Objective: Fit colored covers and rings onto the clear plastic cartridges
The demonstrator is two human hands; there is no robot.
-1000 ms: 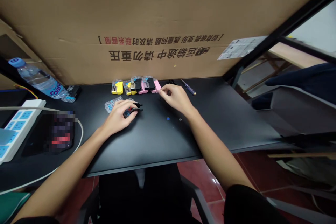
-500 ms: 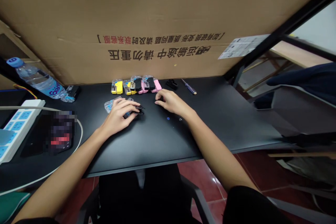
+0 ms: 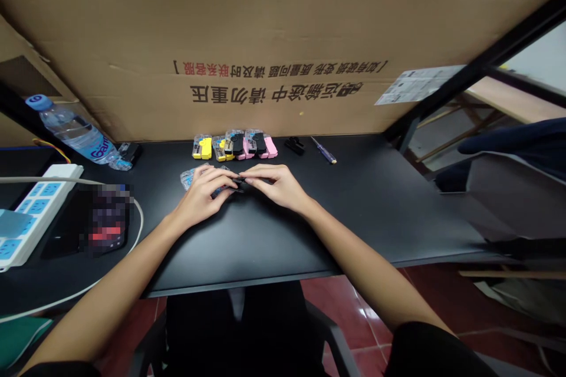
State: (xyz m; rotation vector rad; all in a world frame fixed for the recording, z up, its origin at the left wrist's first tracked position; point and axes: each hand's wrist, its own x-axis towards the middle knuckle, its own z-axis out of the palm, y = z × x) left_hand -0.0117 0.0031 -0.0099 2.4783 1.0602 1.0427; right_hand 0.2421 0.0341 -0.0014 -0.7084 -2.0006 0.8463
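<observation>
My left hand [image 3: 204, 193] rests on the desk with its fingers bent around a small black plastic part [image 3: 239, 183]. Clear plastic [image 3: 186, 179] with blue marks shows behind and under this hand; whether it joins the black part I cannot tell. My right hand [image 3: 278, 187] meets the left at the part's right end, thumb and fingertips pinched together on it. Its fingers hide most of the part. Just beyond the hands lies a row of small clear-cased plastic pieces: yellow ones [image 3: 206, 147], black-topped ones [image 3: 237, 143] and pink ones [image 3: 270, 147].
Right of the row lie a black plastic piece [image 3: 294, 145] and a screwdriver [image 3: 324, 151]. A cardboard sheet [image 3: 283, 23] stands along the desk's back edge. On the left are a tilted water bottle [image 3: 77, 132], a power strip [image 3: 42, 203] and a looping white cable [image 3: 141, 218].
My right hand has moved left and closed its fingertips on the black part by my left hand. The blue dot and tiny clip on the desk no longer show. The view has shifted slightly.
</observation>
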